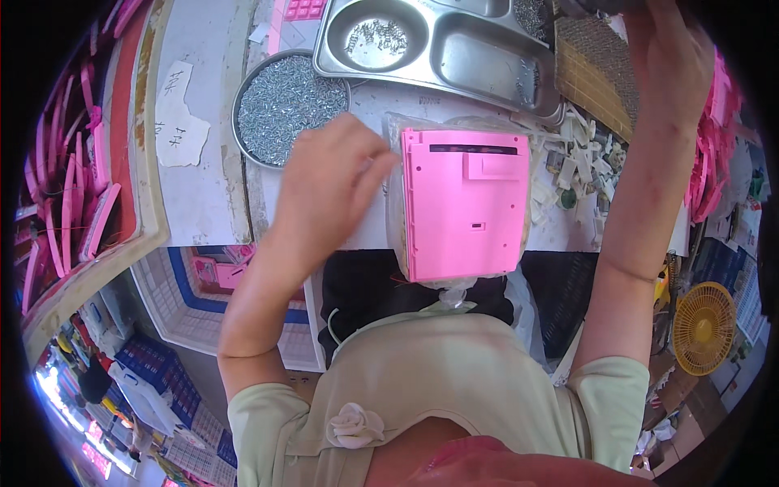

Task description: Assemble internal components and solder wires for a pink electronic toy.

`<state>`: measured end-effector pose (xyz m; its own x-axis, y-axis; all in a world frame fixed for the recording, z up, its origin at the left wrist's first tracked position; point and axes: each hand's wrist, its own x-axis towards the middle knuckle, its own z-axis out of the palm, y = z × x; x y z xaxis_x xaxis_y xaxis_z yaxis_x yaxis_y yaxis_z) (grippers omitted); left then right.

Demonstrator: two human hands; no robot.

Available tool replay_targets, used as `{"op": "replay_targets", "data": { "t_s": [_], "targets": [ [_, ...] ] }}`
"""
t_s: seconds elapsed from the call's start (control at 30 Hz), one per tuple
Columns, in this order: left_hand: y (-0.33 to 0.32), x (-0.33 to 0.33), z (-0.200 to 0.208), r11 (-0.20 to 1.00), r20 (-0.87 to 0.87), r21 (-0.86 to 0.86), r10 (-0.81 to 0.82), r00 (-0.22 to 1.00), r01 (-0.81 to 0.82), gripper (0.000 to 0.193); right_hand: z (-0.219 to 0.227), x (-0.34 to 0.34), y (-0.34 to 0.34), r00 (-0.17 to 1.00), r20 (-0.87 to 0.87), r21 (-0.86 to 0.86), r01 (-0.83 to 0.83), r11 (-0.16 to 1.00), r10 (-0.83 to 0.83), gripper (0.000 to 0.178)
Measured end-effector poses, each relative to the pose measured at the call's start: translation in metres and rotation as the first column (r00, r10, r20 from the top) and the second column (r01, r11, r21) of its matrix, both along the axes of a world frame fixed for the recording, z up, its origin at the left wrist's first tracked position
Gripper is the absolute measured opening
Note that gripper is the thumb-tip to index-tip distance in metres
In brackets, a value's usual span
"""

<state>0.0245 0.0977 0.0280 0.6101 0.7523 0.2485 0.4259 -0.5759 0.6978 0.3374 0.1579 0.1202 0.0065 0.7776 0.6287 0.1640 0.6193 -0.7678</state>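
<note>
A pink plastic casing (462,211) lies flat on a plastic-wrapped pad (395,187) at the table's front edge; a dark slot runs along its far side. To its left, my left hand (337,178) is closed with fingers curled together; whatever they may pinch is hidden. This hand hovers by the near right rim of a round metal bowl (288,105) full of small silvery screws. My right arm stretches far forward, and my right hand (669,53) is closed at the upper edge, beside a dark object (596,6) that the frame cuts off.
A steel compartment tray (487,61) with small metal parts stands behind the casing. White plastic pieces (580,158) are heaped on the right, near brown cardboard (596,89). Pink parts (73,178) fill the left side. A white crate (182,312) stands below; a yellow fan (704,329) is at right.
</note>
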Motion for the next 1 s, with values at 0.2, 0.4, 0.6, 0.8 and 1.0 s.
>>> {"op": "replay_targets", "data": {
  "t_s": [0.2, 0.4, 0.6, 0.8, 1.0],
  "targets": [
    [-0.001, 0.022, 0.012, 0.977, -0.242, 0.135, -0.13, 0.961, 0.167, 0.015, 0.0, 0.003, -0.026, 0.991, 0.132, 0.027, -0.015, 1.0, 0.011, 0.039],
    [0.0, 0.031, 0.024, 0.933, -0.403, 0.264, -0.126, 0.907, 0.247, 0.019, 0.013, 0.002, -0.047, 0.999, 0.033, -0.049, -0.021, 0.999, 0.023, 0.039],
    [-0.002, -0.001, 0.046, 0.996, -0.195, -0.088, -0.035, 0.98, 0.018, 0.023, 0.008, 0.04, -0.064, 0.972, -0.076, -0.158, -0.231, 0.96, 0.222, 0.039],
    [-0.068, 0.019, 0.04, 0.822, 0.191, -0.55, -0.049, 0.98, 0.148, 0.015, 0.0, -0.007, -0.11, 0.846, -0.448, -0.232, -0.423, 0.876, 0.29, 0.045],
    [-0.091, 0.048, 0.014, 0.974, 0.184, 0.2, -0.145, 0.972, 0.107, 0.021, -0.02, -0.032, -0.151, 0.615, -0.503, -0.069, -0.729, 0.682, 0.607, 0.047]
  ]
}}
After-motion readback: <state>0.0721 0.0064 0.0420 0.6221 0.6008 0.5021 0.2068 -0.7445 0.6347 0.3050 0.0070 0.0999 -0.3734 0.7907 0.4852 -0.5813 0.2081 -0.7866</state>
